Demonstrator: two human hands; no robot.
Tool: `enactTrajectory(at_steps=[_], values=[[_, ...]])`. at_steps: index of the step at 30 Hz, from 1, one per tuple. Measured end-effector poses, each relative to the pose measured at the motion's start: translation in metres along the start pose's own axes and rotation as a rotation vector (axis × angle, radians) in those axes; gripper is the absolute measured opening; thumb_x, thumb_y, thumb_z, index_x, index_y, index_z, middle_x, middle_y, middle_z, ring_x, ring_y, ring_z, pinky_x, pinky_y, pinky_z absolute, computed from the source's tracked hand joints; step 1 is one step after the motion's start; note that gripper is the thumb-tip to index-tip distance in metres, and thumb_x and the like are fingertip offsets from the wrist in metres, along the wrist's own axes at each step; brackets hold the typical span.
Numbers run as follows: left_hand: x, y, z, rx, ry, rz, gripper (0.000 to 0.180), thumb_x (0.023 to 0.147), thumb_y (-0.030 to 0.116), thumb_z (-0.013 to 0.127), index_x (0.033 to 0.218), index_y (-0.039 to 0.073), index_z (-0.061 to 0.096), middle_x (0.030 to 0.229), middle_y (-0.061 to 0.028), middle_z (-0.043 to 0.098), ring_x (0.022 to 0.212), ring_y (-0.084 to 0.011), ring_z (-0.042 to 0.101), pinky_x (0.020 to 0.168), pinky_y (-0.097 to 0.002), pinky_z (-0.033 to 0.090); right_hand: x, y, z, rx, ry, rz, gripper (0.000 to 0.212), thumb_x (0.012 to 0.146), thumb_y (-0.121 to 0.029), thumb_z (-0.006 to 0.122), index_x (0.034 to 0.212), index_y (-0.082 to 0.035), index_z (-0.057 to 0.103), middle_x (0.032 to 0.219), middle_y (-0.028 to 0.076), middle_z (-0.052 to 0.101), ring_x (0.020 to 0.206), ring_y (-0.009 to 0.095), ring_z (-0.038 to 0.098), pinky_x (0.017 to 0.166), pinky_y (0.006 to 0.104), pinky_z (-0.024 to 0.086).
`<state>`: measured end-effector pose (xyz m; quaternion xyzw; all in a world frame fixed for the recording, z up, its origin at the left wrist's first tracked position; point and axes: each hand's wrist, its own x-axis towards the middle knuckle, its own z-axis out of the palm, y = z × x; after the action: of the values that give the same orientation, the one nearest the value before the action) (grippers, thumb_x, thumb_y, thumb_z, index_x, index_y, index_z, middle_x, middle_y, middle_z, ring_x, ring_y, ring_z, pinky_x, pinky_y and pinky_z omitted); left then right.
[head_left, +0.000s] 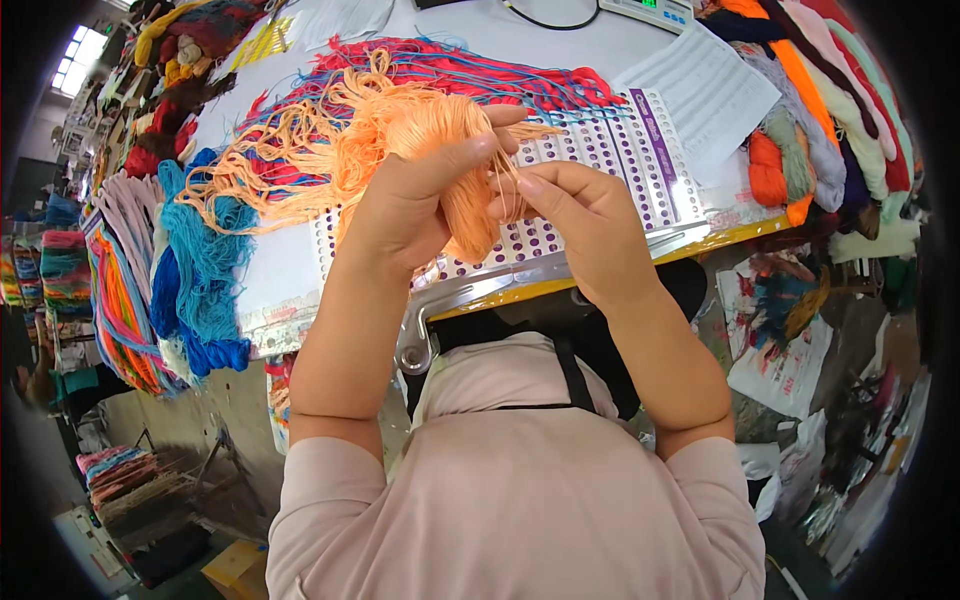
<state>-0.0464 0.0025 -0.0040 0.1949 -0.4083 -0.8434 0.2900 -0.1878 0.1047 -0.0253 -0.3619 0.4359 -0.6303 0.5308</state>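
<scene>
My left hand (420,195) is wrapped round a thick hank of peach-orange thread (432,125), its thumb lying across the strands. Loose peach ends trail from the hank to the left over the table. Close beside it, my right hand (575,205) pinches a few thin strands between thumb and fingers, drawn off the hank's right side. Both hands are above a white card with rows of purple dots (640,150). Behind the hank lie red and blue threads (500,75), spread out across the table.
Turquoise and blue hanks (205,260) hang over the table's left edge, beside multicoloured ones (125,290). Printed paper sheets (700,90) and a digital scale (650,12) are at the back right. More hanks (775,165) hang at the right. A metal bar (520,275) runs along the front edge.
</scene>
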Motion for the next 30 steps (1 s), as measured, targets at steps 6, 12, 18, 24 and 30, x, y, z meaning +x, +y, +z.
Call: enactTrajectory(at_steps=[6, 12, 18, 24, 30], values=[[-0.008, 0.005, 0.009, 0.099, 0.023, -0.01, 0.043, 0.078, 0.006, 0.07, 0.118, -0.001, 0.059, 0.102, -0.0063, 0.062, 0.092, -0.0126, 0.057, 0.081, -0.0267, 0.048, -0.008, -0.007, 0.004, 0.014, -0.054, 0.009, 0.024, 0.094, -0.012, 0.054, 0.1, 0.008, 0.064, 0.087, 0.012, 0.069, 0.084, 0.012, 0.064, 0.078, 0.0244, 0.05], [-0.01, 0.006, 0.013, 0.087, 0.026, 0.052, 0.043, 0.076, 0.006, 0.072, 0.117, 0.0, 0.059, 0.111, -0.0068, 0.063, 0.093, -0.0129, 0.057, 0.081, -0.0277, 0.048, -0.01, -0.005, 0.004, 0.097, -0.09, -0.023, 0.023, 0.093, -0.009, 0.05, 0.101, 0.008, 0.064, 0.087, 0.013, 0.069, 0.083, 0.014, 0.065, 0.078, 0.0266, 0.051], [-0.009, 0.007, 0.008, 0.059, 0.004, -0.056, 0.037, 0.086, 0.01, 0.063, 0.119, -0.002, 0.056, 0.113, -0.0119, 0.062, 0.097, -0.0174, 0.059, 0.083, -0.0297, 0.051, -0.006, -0.007, 0.006, 0.113, 0.088, -0.047, 0.025, 0.089, -0.007, 0.055, 0.11, 0.006, 0.059, 0.087, 0.009, 0.066, 0.08, 0.012, 0.063, 0.079, 0.0238, 0.049], [-0.006, -0.001, 0.008, 0.069, -0.01, -0.041, 0.039, 0.093, 0.021, 0.053, 0.121, -0.006, 0.052, 0.118, -0.0178, 0.058, 0.104, -0.0228, 0.059, 0.089, -0.0343, 0.05, -0.003, -0.017, 0.016, 0.114, 0.0, 0.0, 0.022, 0.087, -0.006, 0.06, 0.107, 0.004, 0.06, 0.096, 0.005, 0.064, 0.084, 0.007, 0.06, 0.079, 0.0214, 0.046], [-0.002, 0.0, 0.007, 0.027, -0.04, 0.014, 0.042, 0.092, 0.02, 0.054, 0.124, -0.005, 0.05, 0.111, -0.0151, 0.061, 0.1, -0.0206, 0.06, 0.088, -0.033, 0.048, 0.0, -0.01, 0.001, -0.205, 0.035, 0.082, 0.012, 0.088, -0.01, 0.063, 0.092, 0.001, 0.067, 0.087, 0.003, 0.064, 0.08, 0.005, 0.059, 0.074, 0.0214, 0.047]])
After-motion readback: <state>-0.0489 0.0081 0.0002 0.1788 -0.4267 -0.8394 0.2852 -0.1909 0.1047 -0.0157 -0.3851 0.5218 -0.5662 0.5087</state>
